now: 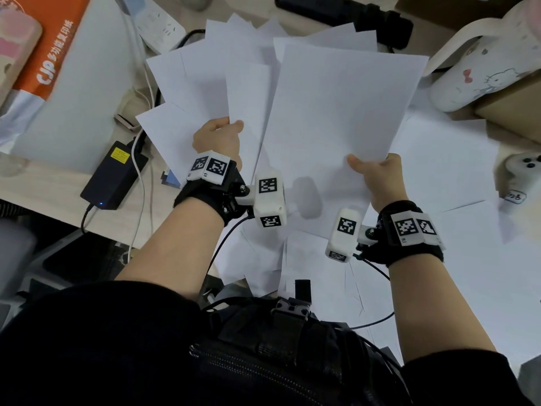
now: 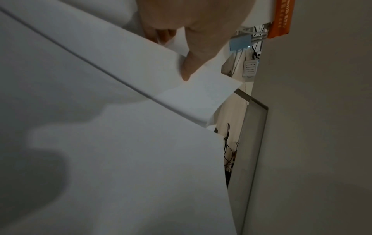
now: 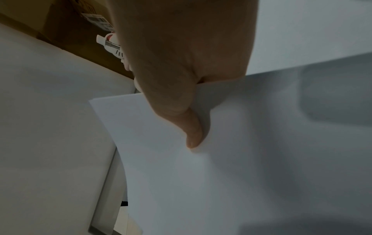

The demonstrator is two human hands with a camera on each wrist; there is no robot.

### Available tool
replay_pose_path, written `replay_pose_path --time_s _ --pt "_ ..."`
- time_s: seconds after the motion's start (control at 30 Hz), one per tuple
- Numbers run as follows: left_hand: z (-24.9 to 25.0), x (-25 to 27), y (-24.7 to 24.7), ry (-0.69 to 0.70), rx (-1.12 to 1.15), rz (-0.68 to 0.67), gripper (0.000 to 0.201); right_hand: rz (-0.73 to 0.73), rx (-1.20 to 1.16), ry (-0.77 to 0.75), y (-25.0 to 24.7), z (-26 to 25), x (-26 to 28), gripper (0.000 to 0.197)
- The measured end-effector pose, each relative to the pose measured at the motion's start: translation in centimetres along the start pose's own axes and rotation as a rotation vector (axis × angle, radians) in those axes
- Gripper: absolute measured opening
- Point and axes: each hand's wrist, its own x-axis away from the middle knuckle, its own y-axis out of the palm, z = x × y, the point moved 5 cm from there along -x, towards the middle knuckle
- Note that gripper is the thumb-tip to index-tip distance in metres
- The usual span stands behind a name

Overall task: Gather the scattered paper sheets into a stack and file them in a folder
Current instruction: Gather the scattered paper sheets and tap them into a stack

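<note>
My left hand (image 1: pixel 219 139) grips a fanned bunch of several white sheets (image 1: pixel 210 80) by their near edge, lifted above the desk. In the left wrist view the thumb (image 2: pixel 191 66) presses on the top of that bunch (image 2: pixel 120 143). My right hand (image 1: pixel 377 174) pinches a single white sheet (image 1: pixel 345 104) at its near corner and holds it against the right side of the fan. The right wrist view shows the thumb (image 3: pixel 193 130) on that sheet (image 3: pixel 241 174). More loose sheets (image 1: pixel 456 224) lie flat on the desk below. No folder is recognisable in any view.
A black power brick (image 1: pixel 114 174) with cables lies at the left. An orange-and-white paper ream pack (image 1: pixel 58 68) lies at the far left. A white cartoon-printed object (image 1: pixel 483 63) and a cardboard box (image 1: pixel 515 109) stand at the right, with a small white controller (image 1: pixel 524 165) nearby.
</note>
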Motion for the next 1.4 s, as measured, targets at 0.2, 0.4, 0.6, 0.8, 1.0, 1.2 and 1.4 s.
replay_pose_path --time_s 0.2,0.4,0.6,0.8,1.0,1.2,1.4 --pt "0.6 -1.3 -0.1 0.068 -0.069 0.156 0.013 -0.021 0.012 -0.001 0.1 -0.2 -0.4 0.009" --pt "1.6 -2.4 -0.8 0.157 -0.183 0.159 0.011 -0.033 0.029 0.012 0.9 -0.4 -1.1 0.016" --pt "2.8 -2.6 -0.6 0.359 -0.261 0.258 0.008 -0.046 0.052 0.014 1.9 -1.0 -1.5 0.023" --pt "2.7 -1.8 0.2 0.398 -0.177 0.119 0.023 -0.034 0.059 0.038 2.0 -0.9 -1.6 0.027" --pt "2.2 -0.5 0.7 0.415 0.049 0.025 0.092 0.005 0.053 0.075 1.8 -0.3 -1.5 0.038" --pt "0.6 -0.1 1.8 0.138 -0.024 -0.198 0.031 0.023 0.04 0.08 1.4 -0.1 -0.9 0.04" --pt "0.7 0.4 0.9 0.073 -0.23 -0.172 0.06 0.005 0.022 0.044 1.0 0.0 0.3 0.027"
